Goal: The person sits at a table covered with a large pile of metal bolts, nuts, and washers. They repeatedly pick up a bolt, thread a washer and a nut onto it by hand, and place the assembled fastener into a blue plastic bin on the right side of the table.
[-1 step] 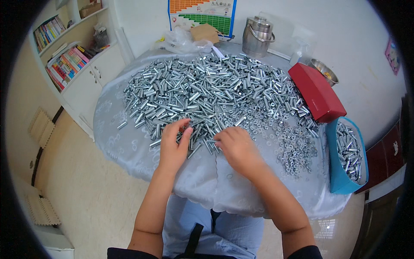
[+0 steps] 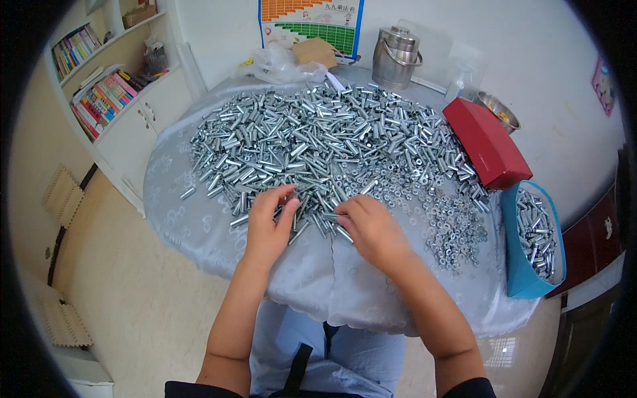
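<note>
A wide heap of silvery metal sleeves [image 2: 279, 132] covers much of the table, and both my hands work at its near edge. My left hand [image 2: 269, 219] is curled at the heap, thumb and forefinger brought toward each other around a small metal piece that I cannot make out. To its right, my right hand [image 2: 371, 229] pinches the end of a short metal sleeve [image 2: 329, 216] between thumb and fingers. Another sleeve [image 2: 344, 234] lies just below those fingertips. Loose nuts and washers [image 2: 454, 232] are spread over the cloth right of my right hand.
A grey patterned cloth [image 2: 298, 282] covers the table. At the right stand a blue fabric bin [image 2: 521, 255] holding more sleeves and a red box [image 2: 488, 142]. A steel lidded pot [image 2: 396, 60], a steel bowl [image 2: 497, 109] and a plastic bag [image 2: 279, 63] are at the back.
My right hand has shifted slightly to the right, and a sleeve below its fingertips now shows. My left hand has barely moved.
</note>
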`<state>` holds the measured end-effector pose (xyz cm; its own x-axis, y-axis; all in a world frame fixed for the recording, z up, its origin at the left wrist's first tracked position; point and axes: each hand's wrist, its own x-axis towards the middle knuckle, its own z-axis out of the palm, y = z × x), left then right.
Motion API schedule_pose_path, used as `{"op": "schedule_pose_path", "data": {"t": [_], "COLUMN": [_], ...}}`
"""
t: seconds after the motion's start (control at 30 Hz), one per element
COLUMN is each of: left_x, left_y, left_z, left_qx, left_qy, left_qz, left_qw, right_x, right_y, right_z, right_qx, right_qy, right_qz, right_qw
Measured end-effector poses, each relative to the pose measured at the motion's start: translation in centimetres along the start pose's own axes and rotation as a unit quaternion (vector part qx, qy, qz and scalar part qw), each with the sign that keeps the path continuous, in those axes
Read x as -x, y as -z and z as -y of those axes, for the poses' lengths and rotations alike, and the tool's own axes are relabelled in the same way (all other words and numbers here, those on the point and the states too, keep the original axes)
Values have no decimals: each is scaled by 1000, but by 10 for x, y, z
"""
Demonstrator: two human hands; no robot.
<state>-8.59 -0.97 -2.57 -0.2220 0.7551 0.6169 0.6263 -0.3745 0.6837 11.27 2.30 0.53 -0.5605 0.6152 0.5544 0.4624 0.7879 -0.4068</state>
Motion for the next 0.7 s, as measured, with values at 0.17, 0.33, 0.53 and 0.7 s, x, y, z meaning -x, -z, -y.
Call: {"op": "schedule_pose_path", "data": {"t": [0.17, 0.33, 0.53, 0.7], "left_x": [-1, 4, 30, 34], "left_y": [-1, -10, -45, -57], "left_z": [-10, -18, -75, -81], "left_qx": [-13, -13, 151, 168], "left_qy": [-33, -37, 107, 101], "left_qz": [17, 16, 110, 106], "left_qw": [999, 999, 977, 975], "right_x": [21, 33, 35, 34], "right_y": [28, 31, 33, 42], "right_z": [-8, -9, -9, -9], "right_qx": [-314, -466, -434, -274], "right_qy": [-162, -177, -173, -151], "right_qz": [23, -105, -175, -195], "right_qw": [935, 861, 867, 929]}}
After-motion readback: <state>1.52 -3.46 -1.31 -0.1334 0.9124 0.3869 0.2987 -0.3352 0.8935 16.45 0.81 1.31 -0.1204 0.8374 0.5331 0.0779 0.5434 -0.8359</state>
